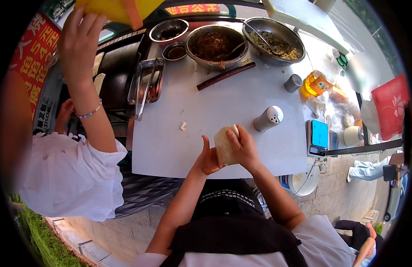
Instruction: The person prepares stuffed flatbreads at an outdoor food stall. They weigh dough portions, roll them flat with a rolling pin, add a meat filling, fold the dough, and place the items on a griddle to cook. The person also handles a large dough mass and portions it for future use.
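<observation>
Above the near edge of the white work table [166, 133], my right hand [245, 147] grips a flat, pale piece of dough [227, 147], its thumb on the upper face. My left hand [208, 160] is against the dough's left and lower edge, thumb raised and apart; whether its fingers grip the dough is hard to see. A metal shaker with a holed lid [268, 118] stands right of my hands. A small dough scrap [183, 125] lies to their left. Farther back lies a dark wooden rolling pin [226, 76].
Steel bowls of brown filling [192, 53] and greenish filling [301, 55] stand at the back. Tongs [147, 88] rest on a metal tray [130, 96] beside a griddle [117, 75]. A digital scale [317, 135] is at right. A co-worker's raised arm [89, 90] is at left.
</observation>
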Tool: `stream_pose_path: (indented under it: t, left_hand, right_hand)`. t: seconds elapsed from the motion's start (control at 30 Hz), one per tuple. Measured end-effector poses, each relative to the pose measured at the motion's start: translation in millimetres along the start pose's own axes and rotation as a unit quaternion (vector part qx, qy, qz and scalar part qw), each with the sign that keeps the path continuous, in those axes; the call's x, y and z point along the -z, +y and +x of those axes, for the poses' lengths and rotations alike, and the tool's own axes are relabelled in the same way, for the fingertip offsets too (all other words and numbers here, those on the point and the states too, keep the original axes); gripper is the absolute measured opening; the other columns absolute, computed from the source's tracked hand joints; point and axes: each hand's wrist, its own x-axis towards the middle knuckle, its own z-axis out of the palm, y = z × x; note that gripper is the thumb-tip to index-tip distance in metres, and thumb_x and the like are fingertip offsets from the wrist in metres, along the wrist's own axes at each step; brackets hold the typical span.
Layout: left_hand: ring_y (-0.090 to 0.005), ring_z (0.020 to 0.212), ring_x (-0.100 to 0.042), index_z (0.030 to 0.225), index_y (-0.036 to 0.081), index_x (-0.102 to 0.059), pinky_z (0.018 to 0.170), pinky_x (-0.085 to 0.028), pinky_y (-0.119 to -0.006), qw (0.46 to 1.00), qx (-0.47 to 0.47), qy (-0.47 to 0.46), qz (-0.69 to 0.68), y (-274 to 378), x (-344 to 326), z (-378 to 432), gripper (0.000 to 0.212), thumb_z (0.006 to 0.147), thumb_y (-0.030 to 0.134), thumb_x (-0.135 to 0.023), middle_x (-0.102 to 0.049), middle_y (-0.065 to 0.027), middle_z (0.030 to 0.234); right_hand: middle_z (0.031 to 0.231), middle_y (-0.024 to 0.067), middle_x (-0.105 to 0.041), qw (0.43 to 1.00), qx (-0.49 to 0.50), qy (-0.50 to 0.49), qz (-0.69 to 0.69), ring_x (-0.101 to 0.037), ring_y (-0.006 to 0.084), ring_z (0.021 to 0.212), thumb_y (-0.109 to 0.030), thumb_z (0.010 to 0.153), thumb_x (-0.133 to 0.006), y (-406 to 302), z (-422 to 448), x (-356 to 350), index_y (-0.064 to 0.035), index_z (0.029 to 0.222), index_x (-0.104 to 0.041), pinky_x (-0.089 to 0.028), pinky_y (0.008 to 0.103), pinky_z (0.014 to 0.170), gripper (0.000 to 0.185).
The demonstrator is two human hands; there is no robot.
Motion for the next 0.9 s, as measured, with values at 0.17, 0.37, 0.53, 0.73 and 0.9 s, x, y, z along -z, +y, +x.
stream_pose_path:
  t: [0.17,0.37,0.53,0.73,0.9]
  left_hand:
    - [-0.0214,0.118,-0.057,0.137,0.006,-0.044,0.096,-0.051,-0.040,0.974,-0.042,0.179,0.133,19.9,15.3,-2.0,0.063,0.096,0.054,-0.050,-0.058,-0.0087,0.129]
    - [-0.0252,0.083,-0.068,0.091,0.002,-0.067,0.071,-0.051,-0.042,0.738,-0.107,0.406,0.528,19.9,63.2,16.2,0.043,0.092,0.045,-0.061,-0.070,-0.0121,0.085]
    - [-0.0360,0.073,-0.065,0.083,0.001,-0.064,0.069,-0.049,-0.043,0.582,-0.066,0.488,0.647,32.8,28.8,22.6,0.046,0.091,0.046,-0.060,-0.066,-0.0189,0.074]
    - [-0.0439,0.072,-0.062,0.086,0.001,-0.058,0.064,-0.047,-0.051,0.552,-0.219,0.442,0.673,20.0,38.7,24.8,0.041,0.097,0.040,-0.053,-0.066,-0.0207,0.075]
    - [-0.0442,0.070,-0.060,0.085,0.000,-0.054,0.060,-0.044,-0.049,0.586,-0.302,0.412,0.629,21.6,40.0,-2.6,0.035,0.098,0.033,-0.053,-0.062,-0.0223,0.072]
  right_hand:
    - [0.075,0.0001,-0.053,0.993,-0.078,0.054,0.071,-0.046,0.0083,0.071,-0.037,0.102,-0.048,55.4,-3.2,11.2,-0.0003,0.097,-0.056,-0.043,0.0299,0.062,0.038]
    - [0.086,0.0297,-0.061,0.977,-0.131,0.060,-0.155,-0.056,0.0507,0.083,-0.033,0.102,-0.044,117.8,-10.4,-41.3,-0.0010,0.093,-0.048,-0.043,0.0535,0.069,0.034]
    - [0.081,0.0296,-0.061,0.964,-0.094,0.141,-0.206,-0.056,0.0509,0.082,-0.033,0.101,-0.045,117.9,-11.3,-55.8,-0.0009,0.092,-0.049,-0.044,0.0545,0.069,0.034]
    - [0.079,0.0287,-0.060,0.970,-0.113,0.144,-0.161,-0.056,0.0507,0.078,-0.032,0.101,-0.046,97.4,-6.4,-53.6,-0.0007,0.091,-0.050,-0.042,0.0548,0.066,0.033]
    - [0.078,0.0276,-0.060,0.974,-0.078,0.169,-0.127,-0.057,0.0499,0.076,-0.031,0.101,-0.047,108.0,-13.2,-44.1,-0.0007,0.091,-0.052,-0.042,0.0535,0.064,0.032]
